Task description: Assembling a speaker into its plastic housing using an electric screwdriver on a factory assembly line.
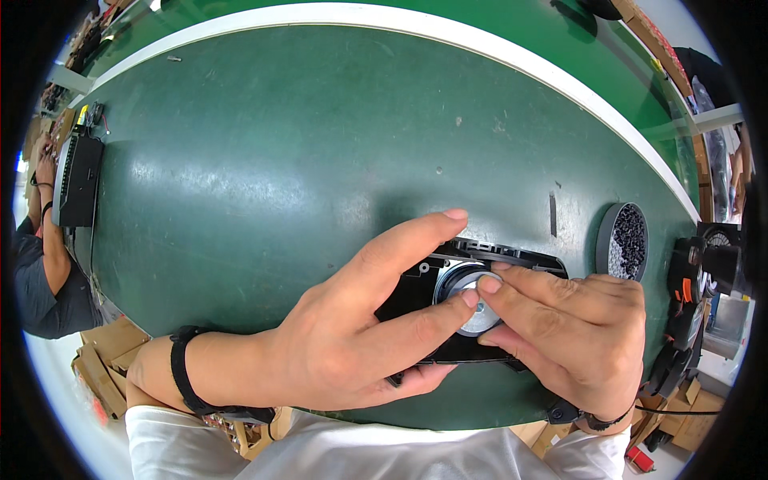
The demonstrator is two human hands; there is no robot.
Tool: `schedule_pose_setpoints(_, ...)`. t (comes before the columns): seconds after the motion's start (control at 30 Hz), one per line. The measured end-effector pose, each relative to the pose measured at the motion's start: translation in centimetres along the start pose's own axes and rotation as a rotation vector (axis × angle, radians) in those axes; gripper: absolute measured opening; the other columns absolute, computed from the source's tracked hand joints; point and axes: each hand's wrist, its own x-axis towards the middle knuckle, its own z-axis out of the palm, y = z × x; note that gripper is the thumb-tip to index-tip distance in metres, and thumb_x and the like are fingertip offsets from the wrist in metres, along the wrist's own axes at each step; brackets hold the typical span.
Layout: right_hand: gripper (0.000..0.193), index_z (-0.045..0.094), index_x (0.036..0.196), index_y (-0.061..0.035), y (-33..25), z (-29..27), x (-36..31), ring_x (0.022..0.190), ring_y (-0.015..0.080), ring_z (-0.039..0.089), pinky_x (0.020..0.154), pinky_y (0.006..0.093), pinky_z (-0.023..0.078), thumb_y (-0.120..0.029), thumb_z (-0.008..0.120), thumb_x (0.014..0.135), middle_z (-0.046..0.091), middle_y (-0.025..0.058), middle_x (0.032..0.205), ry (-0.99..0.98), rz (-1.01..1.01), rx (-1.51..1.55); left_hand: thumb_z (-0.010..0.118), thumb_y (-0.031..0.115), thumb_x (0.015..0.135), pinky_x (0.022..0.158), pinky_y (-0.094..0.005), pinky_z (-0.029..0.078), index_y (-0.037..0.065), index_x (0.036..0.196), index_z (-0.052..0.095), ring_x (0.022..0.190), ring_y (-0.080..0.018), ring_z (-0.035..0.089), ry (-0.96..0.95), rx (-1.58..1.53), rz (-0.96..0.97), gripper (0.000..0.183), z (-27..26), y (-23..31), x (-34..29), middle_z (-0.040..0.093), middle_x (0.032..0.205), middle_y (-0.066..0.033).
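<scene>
1. Head view, hands: the left hand (344,328) is spreading its fingers around the black housing (464,349); one fingertip is resting on the silver disc (485,318), but whether the rest are clamping the housing I cannot tell. The right hand (588,328) is closing its fingertips on the disc's right side.
2. Same view, place: the housing is sitting at the near side, right of centre, with the disc facing up.
3. Same view, risks: uneven pressure from the two hands could be tilting the disc; a loose left hold could be letting the housing skid. A wide swing to the right could be knocking the round tray (602,250) and scattering its small black parts (630,240).
4. Same view, surface and room: the green table (240,200) is showing scuffs and a dark strip (552,214); a white border (264,16) is curving along its far side. At left, a co-worker (48,280) is showing beside a dark box (78,188); cardboard (108,352) is lying near-left.
</scene>
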Motion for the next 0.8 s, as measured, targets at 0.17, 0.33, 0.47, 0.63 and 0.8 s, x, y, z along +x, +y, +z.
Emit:
schedule_pose_setpoints(0.17, 0.041, 0.075, 0.097, -0.0052, -0.23, -0.06, 0.04, 0.070, 0.0227, 0.072, 0.052, 0.0277, 0.051, -0.016, 0.085, 0.059, 0.074, 0.0131, 0.093, -0.014, 0.005, -0.011, 0.085, 0.019, 0.062, 0.101, -0.0473, 0.047, -0.001, 0.111, 0.070, 0.125, -0.0426, 0.050, 0.004, 0.004, -0.001, 0.055, 0.02, 0.13, -0.09, 0.041, 0.139, -0.0329)
schedule_pose_setpoints(0.33, 0.042, 0.074, 0.098, -0.0033, 0.00, 0.05, 0.12, 0.071, 0.0238, 0.072, 0.054, 0.0301, 0.053, -0.011, 0.084, 0.058, 0.073, 0.0147, 0.093, -0.024, 0.009, -0.001, 0.085, 0.018, 0.064, 0.099, -0.0472, 0.049, 0.000, 0.112, 0.070, 0.120, -0.0425, 0.053, 0.000, 0.015, 0.004, 0.054, 0.06, 0.04, 0.24, 0.040, 0.139, -0.0331)
schedule_pose_setpoints(0.47, 0.036, 0.074, 0.098, -0.0022, 0.23, -0.10, 0.12, 0.070, 0.0235, 0.072, 0.054, 0.0301, 0.053, -0.007, 0.079, 0.062, 0.073, 0.0151, 0.093, -0.017, 0.012, 0.002, 0.084, 0.018, 0.065, 0.097, -0.0472, 0.050, 0.000, 0.113, 0.070, 0.116, -0.0426, 0.054, 0.009, 0.024, -0.004, 0.053, 0.04, 0.15, 0.40, 0.039, 0.139, -0.0335)
schedule_pose_setpoints(0.63, 0.030, 0.074, 0.100, -0.0018, 0.31, -0.77, 0.23, 0.067, 0.0229, 0.071, 0.055, 0.0298, 0.054, -0.001, 0.068, 0.070, 0.073, 0.0150, 0.092, -0.035, 0.011, 0.016, 0.084, 0.016, 0.064, 0.095, -0.0460, 0.051, 0.000, 0.111, 0.069, 0.115, -0.0418, 0.055, 0.005, 0.061, 0.016, 0.051, -0.08, 0.03, 0.55, 0.039, 0.139, -0.0339)
schedule_pose_setpoints(0.8, 0.032, 0.073, 0.100, -0.0018, 0.58, -0.30, 0.11, 0.069, 0.0229, 0.072, 0.054, 0.0287, 0.056, -0.002, 0.071, 0.067, 0.073, 0.0139, 0.092, -0.070, 0.026, 0.027, 0.084, 0.015, 0.064, 0.095, -0.0463, 0.051, 0.001, 0.110, 0.069, 0.116, -0.0426, 0.055, -0.004, 0.055, 0.028, 0.051, 0.00, -0.03, 0.48, 0.039, 0.139, -0.0340)
